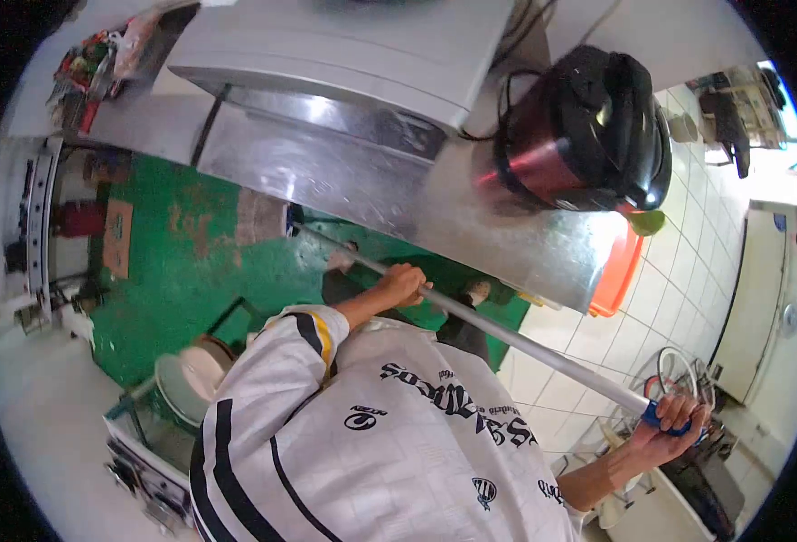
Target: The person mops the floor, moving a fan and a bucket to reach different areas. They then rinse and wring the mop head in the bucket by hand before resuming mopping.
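A long silver pole (534,352) with a blue grip at its near end crosses the view from lower right to upper left. One hand, on the arm at the left of the view, is my left hand (403,285), closed around the pole's middle part. At the lower right, my right hand (674,423) wraps round the blue end. The far end of the pole meets a blue head with a greyish mop cloth (261,218), which lies on the green floor (164,262).
A steel counter (326,172) runs just ahead of the pole, carrying a red and black cooker (579,135) and a white appliance (353,45). An orange container (617,275) is beneath the counter's right end. A stove (37,226) stands at the far left.
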`<state>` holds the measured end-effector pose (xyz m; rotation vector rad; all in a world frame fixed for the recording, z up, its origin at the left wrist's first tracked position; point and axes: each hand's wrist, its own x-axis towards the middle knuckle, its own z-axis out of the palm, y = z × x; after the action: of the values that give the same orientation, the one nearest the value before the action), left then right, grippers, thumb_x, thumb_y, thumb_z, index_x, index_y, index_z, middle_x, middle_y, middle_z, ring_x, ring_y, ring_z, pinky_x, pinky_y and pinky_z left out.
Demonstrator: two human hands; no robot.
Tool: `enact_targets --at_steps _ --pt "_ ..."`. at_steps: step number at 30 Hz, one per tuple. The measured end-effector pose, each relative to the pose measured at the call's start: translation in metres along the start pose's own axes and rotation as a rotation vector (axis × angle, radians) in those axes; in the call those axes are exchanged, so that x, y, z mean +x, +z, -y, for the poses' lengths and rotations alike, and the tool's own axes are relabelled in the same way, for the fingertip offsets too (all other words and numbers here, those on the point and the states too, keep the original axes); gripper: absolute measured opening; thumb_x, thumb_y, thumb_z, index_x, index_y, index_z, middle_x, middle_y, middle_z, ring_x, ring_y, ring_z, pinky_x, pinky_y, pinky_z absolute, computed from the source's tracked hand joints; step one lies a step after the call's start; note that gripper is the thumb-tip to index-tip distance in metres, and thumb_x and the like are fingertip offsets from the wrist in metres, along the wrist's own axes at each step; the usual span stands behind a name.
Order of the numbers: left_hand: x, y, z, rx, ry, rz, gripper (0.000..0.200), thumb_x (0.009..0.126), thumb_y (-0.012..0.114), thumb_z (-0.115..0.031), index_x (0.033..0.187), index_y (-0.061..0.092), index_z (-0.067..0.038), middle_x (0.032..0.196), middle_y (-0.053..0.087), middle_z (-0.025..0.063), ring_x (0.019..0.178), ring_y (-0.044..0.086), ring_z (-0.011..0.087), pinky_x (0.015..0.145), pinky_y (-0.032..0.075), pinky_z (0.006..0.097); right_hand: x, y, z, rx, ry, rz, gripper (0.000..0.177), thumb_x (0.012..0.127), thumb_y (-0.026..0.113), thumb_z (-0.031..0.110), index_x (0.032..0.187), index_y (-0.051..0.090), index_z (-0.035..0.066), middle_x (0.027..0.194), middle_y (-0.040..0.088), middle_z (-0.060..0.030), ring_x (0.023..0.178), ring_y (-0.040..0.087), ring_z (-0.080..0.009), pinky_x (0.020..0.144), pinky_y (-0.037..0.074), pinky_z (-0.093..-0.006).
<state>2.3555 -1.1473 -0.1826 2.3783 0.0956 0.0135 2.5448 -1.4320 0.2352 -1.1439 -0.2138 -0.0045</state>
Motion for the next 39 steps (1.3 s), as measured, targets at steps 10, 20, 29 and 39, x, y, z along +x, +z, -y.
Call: enact_targets --at_steps 10,20,29,39 --pt "0.152 0.112 -0.276 -0.158 0.220 0.405 0.014 0.064 0.057 -0.019 0.074 0.065 -0.012 0.069 0.062 0.0143 0.065 0.061 0.0329 0.059 0.049 0.0418 0.080 -0.185 0.203 -0.759 -0.518 -0.163 0.019 0.078 0.057 0.016 0.066 0.045 0.007 0.057 0.037 -0.0022 0.047 0.037 -0.0146 0.040 0.031 -0.0294" --pt "0.167 0.145 -0.335 -0.214 0.213 0.305 0.026 0.063 0.054 -0.022 0.065 0.060 0.003 0.067 0.060 0.0198 0.067 0.061 0.0337 0.060 0.050 0.0413 0.115 -0.237 0.234 -0.629 -0.577 -0.663 0.029 0.088 0.037 0.031 0.086 0.050 0.005 0.066 0.047 -0.0088 0.053 0.041 -0.0160 0.043 0.035 -0.0296" --pt "0.080 0.115 -0.191 -0.083 -0.116 0.180 0.016 0.058 0.056 -0.018 0.058 0.059 -0.003 0.056 0.056 0.0181 0.057 0.058 0.0360 0.050 0.046 0.0450 0.120 -0.187 0.084 -0.182 -0.009 -0.281 0.019 0.080 0.054 0.012 0.067 0.041 0.007 0.061 0.034 0.0007 0.053 0.034 -0.0100 0.047 0.032 -0.0235" --pt "-0.132 0.075 -0.031 0.229 -1.019 -0.268 0.019 0.070 0.062 -0.025 0.073 0.060 -0.006 0.073 0.059 0.0146 0.076 0.057 0.0323 0.075 0.043 0.0421 -0.023 -0.051 -0.093 0.041 0.505 0.561 0.012 0.088 0.042 0.010 0.078 0.035 0.008 0.067 0.046 -0.0076 0.067 0.049 -0.0211 0.077 0.041 -0.0436"
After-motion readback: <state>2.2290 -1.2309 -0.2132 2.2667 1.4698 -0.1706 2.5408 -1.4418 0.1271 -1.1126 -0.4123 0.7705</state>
